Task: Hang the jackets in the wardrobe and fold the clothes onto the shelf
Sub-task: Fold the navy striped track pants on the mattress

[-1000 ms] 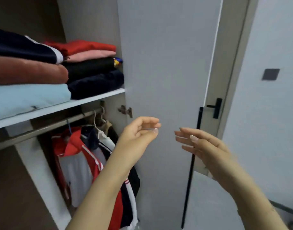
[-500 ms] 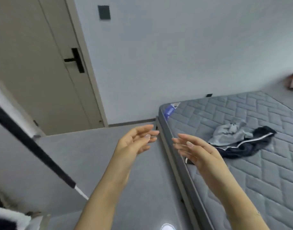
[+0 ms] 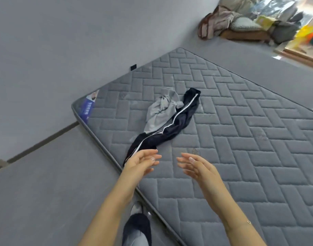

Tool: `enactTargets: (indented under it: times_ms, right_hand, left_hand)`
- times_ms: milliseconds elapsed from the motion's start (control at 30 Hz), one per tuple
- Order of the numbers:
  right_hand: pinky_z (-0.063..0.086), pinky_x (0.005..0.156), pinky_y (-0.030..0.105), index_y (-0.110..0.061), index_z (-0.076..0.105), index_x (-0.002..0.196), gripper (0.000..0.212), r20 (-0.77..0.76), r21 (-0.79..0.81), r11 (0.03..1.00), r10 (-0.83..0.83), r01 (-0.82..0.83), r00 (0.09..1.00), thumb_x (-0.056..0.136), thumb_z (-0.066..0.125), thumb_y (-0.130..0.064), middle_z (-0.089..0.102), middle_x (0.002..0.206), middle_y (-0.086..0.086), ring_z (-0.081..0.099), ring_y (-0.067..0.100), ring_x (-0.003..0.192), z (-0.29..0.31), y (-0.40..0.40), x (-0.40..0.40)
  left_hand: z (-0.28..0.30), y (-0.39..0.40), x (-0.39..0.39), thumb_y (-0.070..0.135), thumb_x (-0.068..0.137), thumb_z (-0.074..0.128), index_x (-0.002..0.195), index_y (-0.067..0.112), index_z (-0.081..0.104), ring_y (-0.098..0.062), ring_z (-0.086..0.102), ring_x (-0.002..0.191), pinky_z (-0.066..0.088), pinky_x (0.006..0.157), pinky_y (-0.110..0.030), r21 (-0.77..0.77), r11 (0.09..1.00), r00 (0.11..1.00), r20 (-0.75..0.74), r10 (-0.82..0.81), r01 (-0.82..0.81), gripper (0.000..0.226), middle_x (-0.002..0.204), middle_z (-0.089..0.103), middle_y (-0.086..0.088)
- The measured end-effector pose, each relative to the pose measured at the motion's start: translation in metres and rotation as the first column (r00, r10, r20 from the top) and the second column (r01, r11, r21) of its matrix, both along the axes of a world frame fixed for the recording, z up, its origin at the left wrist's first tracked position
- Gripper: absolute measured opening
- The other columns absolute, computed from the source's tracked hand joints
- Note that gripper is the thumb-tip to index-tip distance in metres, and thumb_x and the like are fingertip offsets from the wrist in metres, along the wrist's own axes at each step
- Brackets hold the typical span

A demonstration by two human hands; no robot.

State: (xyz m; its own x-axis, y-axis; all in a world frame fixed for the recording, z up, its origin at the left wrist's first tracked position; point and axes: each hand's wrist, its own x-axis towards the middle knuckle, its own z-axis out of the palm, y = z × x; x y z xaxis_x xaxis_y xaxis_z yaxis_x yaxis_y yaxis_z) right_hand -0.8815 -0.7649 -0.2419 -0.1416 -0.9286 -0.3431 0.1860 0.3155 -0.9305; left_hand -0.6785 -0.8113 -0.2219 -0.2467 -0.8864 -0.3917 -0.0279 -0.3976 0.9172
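Observation:
A dark navy garment with a white side stripe (image 3: 171, 126) lies stretched out on the grey quilted mattress (image 3: 240, 139). A crumpled light grey garment (image 3: 161, 110) lies against its left side. My left hand (image 3: 141, 162) hovers just in front of the navy garment's near end, fingers relaxed and holding nothing. My right hand (image 3: 196, 166) is beside it over the bare mattress, fingers straight, also holding nothing. The wardrobe is out of view.
The mattress sits low on the grey floor (image 3: 45, 183), its near edge running diagonally past my foot (image 3: 137, 226). A grey wall (image 3: 63, 41) stands behind it. A pile of cushions and fabrics (image 3: 249, 20) lies in the far right corner.
My view has swung from the wardrobe, past the door, to the mattress. Both hands stay raised and hold nothing; the mattress and the two garments are now closer.

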Motion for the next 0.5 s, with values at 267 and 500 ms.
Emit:
enactTargets:
  times_ms: [267, 500]
  right_hand:
    - [0.051, 0.085, 0.026, -0.016, 0.071, 0.112, 0.023, -0.048, 0.312, 0.928, -0.199, 0.204, 0.979, 0.101, 0.052, -0.019, 0.075, 0.109, 0.001, 0.069, 0.014, 0.104, -0.173, -0.17, -0.025]
    - [0.052, 0.09, 0.033, -0.015, 0.039, 0.144, 0.055, -0.108, 0.48, 0.816, -0.309, 0.322, 0.945, 0.096, 0.061, -0.03, 0.058, 0.124, 0.001, 0.059, 0.015, 0.111, -0.34, -0.287, -0.039]
  left_hand:
    - [-0.221, -0.214, -0.034, 0.009, 0.091, 0.066, 0.114, 0.018, 0.065, -0.015, 0.058, 0.113, 0.046, 0.098, -0.029, -0.016, 0.996, 0.9, 0.43, -0.075, 0.09, 0.025, 0.12, 0.063, 0.002]
    - [-0.398, -0.32, -0.071, 0.044, 0.09, 0.066, 0.143, 0.028, 0.046, -0.022, 0.039, 0.134, 0.034, 0.105, -0.041, -0.028, 0.872, 0.551, 0.785, -0.284, 0.489, 0.06, 0.145, 0.046, 0.006]
